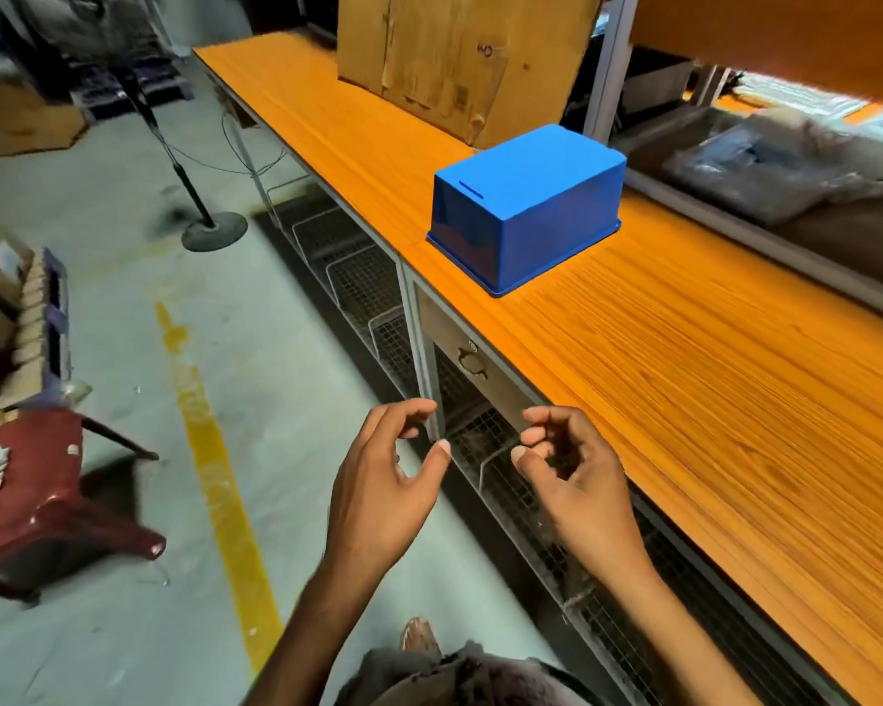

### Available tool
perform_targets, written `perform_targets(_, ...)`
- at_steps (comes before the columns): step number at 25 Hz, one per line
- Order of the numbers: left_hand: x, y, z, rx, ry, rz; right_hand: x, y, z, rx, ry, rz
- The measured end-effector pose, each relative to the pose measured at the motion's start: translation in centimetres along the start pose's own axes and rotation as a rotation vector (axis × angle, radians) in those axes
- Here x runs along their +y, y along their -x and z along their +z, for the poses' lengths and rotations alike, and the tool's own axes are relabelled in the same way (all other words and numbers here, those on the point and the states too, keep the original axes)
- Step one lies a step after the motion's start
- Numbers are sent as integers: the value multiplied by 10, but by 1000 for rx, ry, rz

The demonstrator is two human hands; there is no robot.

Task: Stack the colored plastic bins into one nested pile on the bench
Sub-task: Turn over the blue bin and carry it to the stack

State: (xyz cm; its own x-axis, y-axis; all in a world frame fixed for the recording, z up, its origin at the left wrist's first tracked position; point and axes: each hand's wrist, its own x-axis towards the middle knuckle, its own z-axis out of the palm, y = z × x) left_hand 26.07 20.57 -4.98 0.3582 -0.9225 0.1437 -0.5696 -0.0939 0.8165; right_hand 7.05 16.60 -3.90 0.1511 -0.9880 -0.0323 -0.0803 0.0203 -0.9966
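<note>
Hovering low in front of the body, both hands are empty: left hand (383,481) and right hand (572,476) face each other with fingers loosely curled, thumbs and forefingers half open, nothing between them. They sit off the near edge of the bench (709,400), over the floor and the wire baskets (505,466) below it. Only one bin (526,206) in view, blue, upside down on the bench, rim flat on the top, well ahead of both hands and a little to the right of the right hand. No other coloured bins visible from here; cannot tell where they lie. Cardboard (460,58) stands beyond the bin, farther from the hands. Judgement: step in hand is likely the reach to this bin, either to start the pile or to fetch it. To do it well, bring both hands forward together and open them wider than now, one to each short end, gripping low near the flared rim, where the smooth tapered walls give least purchase. Lift straight up before turning or carrying. For nesting, keep every bin the same way up, square the long sides, and lower evenly so a corner does not jam. Risk: the bin sits near the bench's front edge, so a one-sided push could slide it off.
</note>
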Motion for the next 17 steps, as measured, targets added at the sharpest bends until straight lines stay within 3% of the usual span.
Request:
perform_targets(10,-45,-251,14,-196,141,-19,-7,-197,60,218,145,-46)
perform_targets(17,-71,-374,50,-265,201,-86,15,-297,74,349,158,96)
